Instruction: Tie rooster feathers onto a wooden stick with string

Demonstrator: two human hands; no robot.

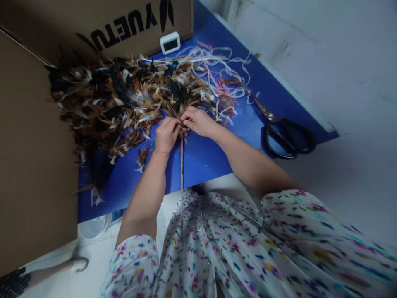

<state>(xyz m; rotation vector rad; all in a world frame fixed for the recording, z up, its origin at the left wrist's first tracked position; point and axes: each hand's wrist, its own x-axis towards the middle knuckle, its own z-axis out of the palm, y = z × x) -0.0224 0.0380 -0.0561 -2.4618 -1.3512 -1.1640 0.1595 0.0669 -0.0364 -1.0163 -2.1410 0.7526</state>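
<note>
Both hands meet at the head of a feather duster, where brown and black feathers [180, 97] fan out from a thin wooden stick [182, 165]. My left hand [166, 134] is closed, fingertips pinched at the left of the joint. From the other side, my right hand [200, 121] is closed too, thumb and fingers pressed at the base of the feathers. A thin pale strip [185, 128] shows between the hands; which fingers grip it is hidden. The stick runs down over the table edge towards my patterned clothing.
A large feather heap [118, 95] covers the left of the blue table [204, 159]. Tangled white and red strips [220, 74] lie behind the hands. Black-handled scissors [287, 136] rest at the right. A small white digital device [170, 43] stands before a cardboard box [133, 31]. Another person's leg [49, 271] shows lower left.
</note>
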